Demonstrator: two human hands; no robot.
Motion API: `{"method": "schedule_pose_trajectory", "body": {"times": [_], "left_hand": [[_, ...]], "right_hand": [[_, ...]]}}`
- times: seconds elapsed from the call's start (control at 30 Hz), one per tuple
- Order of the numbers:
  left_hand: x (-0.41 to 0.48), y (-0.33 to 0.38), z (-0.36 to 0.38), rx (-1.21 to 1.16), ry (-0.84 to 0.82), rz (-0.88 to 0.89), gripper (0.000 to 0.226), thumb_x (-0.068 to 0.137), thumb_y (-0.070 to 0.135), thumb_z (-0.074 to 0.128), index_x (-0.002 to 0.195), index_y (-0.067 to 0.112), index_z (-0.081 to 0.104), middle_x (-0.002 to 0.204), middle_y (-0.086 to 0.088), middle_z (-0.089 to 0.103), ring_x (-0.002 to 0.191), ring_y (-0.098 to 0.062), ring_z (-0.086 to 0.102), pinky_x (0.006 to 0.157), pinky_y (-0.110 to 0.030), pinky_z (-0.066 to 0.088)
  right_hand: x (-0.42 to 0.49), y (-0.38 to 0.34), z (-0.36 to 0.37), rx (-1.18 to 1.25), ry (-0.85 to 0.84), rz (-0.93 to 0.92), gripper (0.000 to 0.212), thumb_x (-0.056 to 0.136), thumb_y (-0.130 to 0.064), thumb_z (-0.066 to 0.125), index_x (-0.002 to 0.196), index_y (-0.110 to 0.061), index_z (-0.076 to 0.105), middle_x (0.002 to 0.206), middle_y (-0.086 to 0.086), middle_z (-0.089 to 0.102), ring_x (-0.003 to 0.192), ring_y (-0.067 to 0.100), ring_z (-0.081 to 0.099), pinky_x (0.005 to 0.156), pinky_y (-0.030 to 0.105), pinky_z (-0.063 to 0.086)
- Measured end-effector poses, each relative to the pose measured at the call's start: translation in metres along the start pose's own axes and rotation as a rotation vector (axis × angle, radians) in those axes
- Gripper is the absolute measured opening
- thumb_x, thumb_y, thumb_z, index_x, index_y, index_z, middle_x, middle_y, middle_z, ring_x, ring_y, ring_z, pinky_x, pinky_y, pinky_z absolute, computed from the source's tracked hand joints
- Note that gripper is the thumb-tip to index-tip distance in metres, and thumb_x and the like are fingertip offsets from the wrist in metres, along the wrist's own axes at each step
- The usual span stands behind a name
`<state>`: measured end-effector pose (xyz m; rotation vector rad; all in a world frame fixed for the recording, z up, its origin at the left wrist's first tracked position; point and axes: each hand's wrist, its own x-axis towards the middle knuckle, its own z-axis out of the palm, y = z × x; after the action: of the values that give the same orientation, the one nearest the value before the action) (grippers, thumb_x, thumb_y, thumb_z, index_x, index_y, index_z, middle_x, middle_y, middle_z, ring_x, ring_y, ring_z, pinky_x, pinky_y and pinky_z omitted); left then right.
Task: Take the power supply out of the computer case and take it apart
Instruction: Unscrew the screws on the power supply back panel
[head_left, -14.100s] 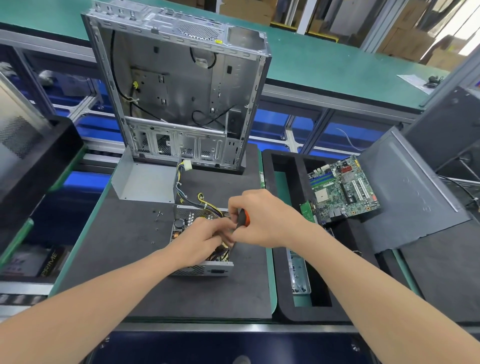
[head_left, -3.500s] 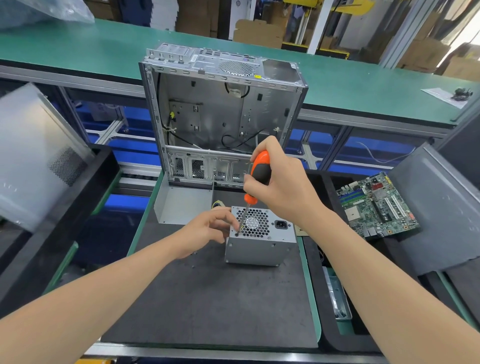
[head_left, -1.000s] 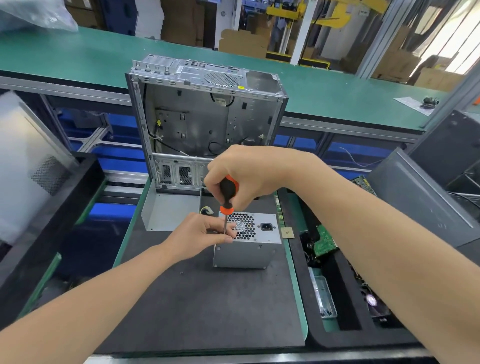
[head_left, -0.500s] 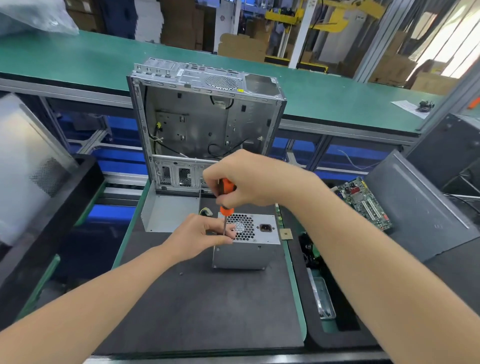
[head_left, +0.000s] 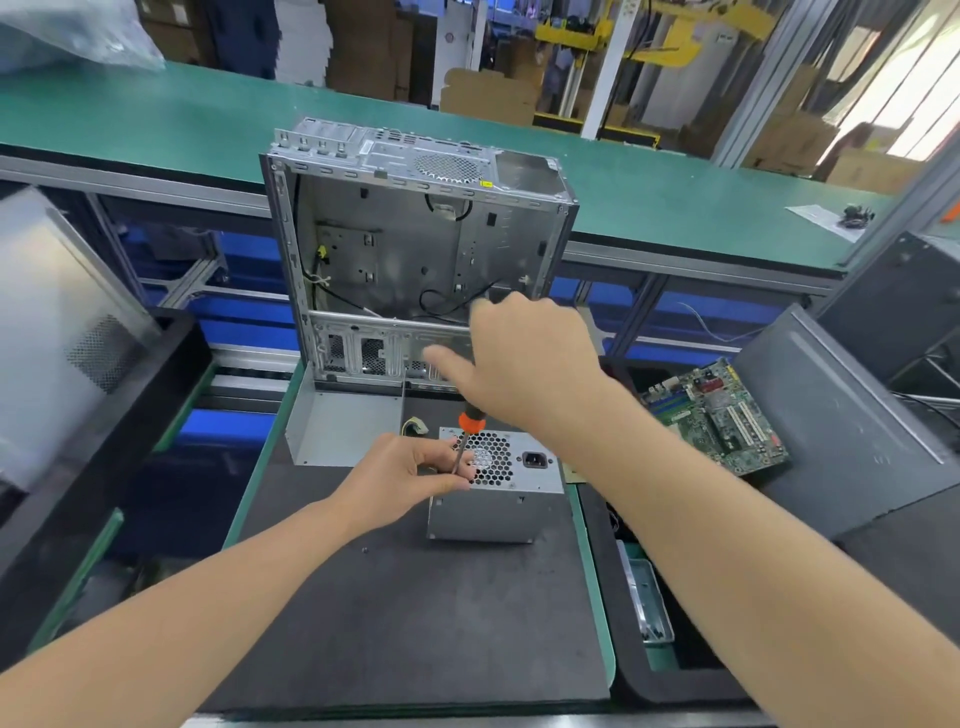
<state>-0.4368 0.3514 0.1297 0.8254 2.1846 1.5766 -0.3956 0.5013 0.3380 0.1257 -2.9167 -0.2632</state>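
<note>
The grey power supply (head_left: 498, 514) stands on the black mat (head_left: 415, 623), fan grille and socket facing up. Behind it the emptied computer case (head_left: 415, 249) stands upright with its open side toward me. An orange-handled screwdriver (head_left: 470, 421) stands tip-down at the supply's top left corner. My left hand (head_left: 400, 478) pinches its metal shaft just above the grille. My right hand (head_left: 530, 364) hovers over the handle, blurred, thumb and fingers spread; the handle's upper part is hidden under the palm.
A bent grey metal cover (head_left: 343, 426) lies left of the supply. A loose screw (head_left: 365, 549) sits on the mat. A green motherboard (head_left: 722, 415) and a dark side panel (head_left: 841, 415) lie right, above a black foam bin with a metal tray (head_left: 649, 603).
My right hand has loosened from its curled grip on the handle and spread its thumb and fingers. My left hand still pinches the shaft, and the supply has not moved.
</note>
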Motion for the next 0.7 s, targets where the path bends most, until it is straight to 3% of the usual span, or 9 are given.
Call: {"method": "schedule_pose_trajectory", "body": {"times": [0.07,0.13,0.23,0.33,0.43,0.53,0.63,0.7], "left_hand": [[-0.001,0.003,0.000,0.006,-0.001,0.002,0.020,0.086,0.020,0.085,0.088,0.039,0.082,0.108,0.021,0.078,0.128,0.009,0.056,0.108,-0.010,0.041],[-0.001,0.007,-0.003,0.014,0.002,0.020,0.020,0.085,0.021,0.086,0.091,0.040,0.082,0.107,0.020,0.078,0.123,0.007,0.062,0.103,-0.010,0.046],[0.002,0.017,-0.015,0.004,-0.020,0.046,0.019,0.086,0.024,0.084,0.096,0.040,0.081,0.106,0.017,0.079,0.111,-0.001,0.070,0.093,-0.009,0.049],[0.005,0.027,-0.021,0.042,-0.091,0.047,0.014,0.089,0.025,0.081,0.092,0.039,0.081,0.104,0.017,0.079,0.105,-0.001,0.072,0.085,-0.007,0.049],[0.006,0.026,-0.023,0.059,-0.133,0.031,0.011,0.091,0.022,0.078,0.094,0.033,0.081,0.106,0.018,0.078,0.103,-0.003,0.072,0.089,-0.013,0.053],[0.005,0.019,-0.022,0.078,-0.120,0.027,0.013,0.093,0.014,0.076,0.097,0.026,0.081,0.106,0.016,0.079,0.104,-0.006,0.073,0.096,-0.021,0.055],[0.002,0.014,-0.016,0.139,-0.052,0.065,0.012,0.091,0.008,0.077,0.090,0.020,0.079,0.101,0.016,0.079,0.102,-0.004,0.073,0.092,-0.015,0.054],[0.002,0.013,-0.012,0.148,-0.014,0.069,0.013,0.090,0.003,0.075,0.085,0.015,0.076,0.096,0.015,0.079,0.098,-0.004,0.074,0.090,-0.015,0.054]], "right_hand": [[-0.004,-0.008,0.006,-0.006,-0.013,0.100,0.059,0.098,-0.066,0.045,0.072,-0.015,0.035,0.065,0.000,0.030,0.067,0.028,0.044,0.057,0.035,0.036],[-0.001,-0.006,0.009,0.065,-0.033,0.054,0.049,0.099,-0.055,0.052,0.076,-0.015,0.035,0.067,0.001,0.031,0.068,0.029,0.044,0.054,0.033,0.033],[0.006,-0.001,0.004,0.169,-0.101,-0.125,0.033,0.093,-0.037,0.063,0.079,-0.014,0.043,0.071,0.003,0.040,0.070,0.032,0.051,0.051,0.030,0.031],[0.010,0.005,-0.004,0.274,-0.204,-0.316,0.023,0.087,-0.029,0.070,0.077,-0.021,0.051,0.074,-0.005,0.053,0.074,0.028,0.059,0.056,0.033,0.045],[0.015,0.016,-0.011,0.350,-0.245,-0.483,0.012,0.082,-0.022,0.076,0.086,-0.021,0.065,0.078,-0.012,0.060,0.078,0.015,0.059,0.066,0.031,0.049],[0.018,0.022,-0.016,0.377,-0.322,-0.585,0.018,0.073,-0.014,0.077,0.085,-0.026,0.071,0.082,-0.013,0.066,0.081,0.007,0.060,0.072,0.028,0.051],[0.019,0.023,-0.017,0.377,-0.361,-0.560,0.028,0.068,-0.008,0.071,0.087,-0.028,0.069,0.085,-0.013,0.068,0.083,0.010,0.060,0.074,0.036,0.053],[0.015,0.022,-0.016,0.365,-0.330,-0.526,0.024,0.073,-0.015,0.072,0.093,-0.027,0.067,0.085,-0.012,0.065,0.085,0.012,0.059,0.074,0.036,0.053]]}}
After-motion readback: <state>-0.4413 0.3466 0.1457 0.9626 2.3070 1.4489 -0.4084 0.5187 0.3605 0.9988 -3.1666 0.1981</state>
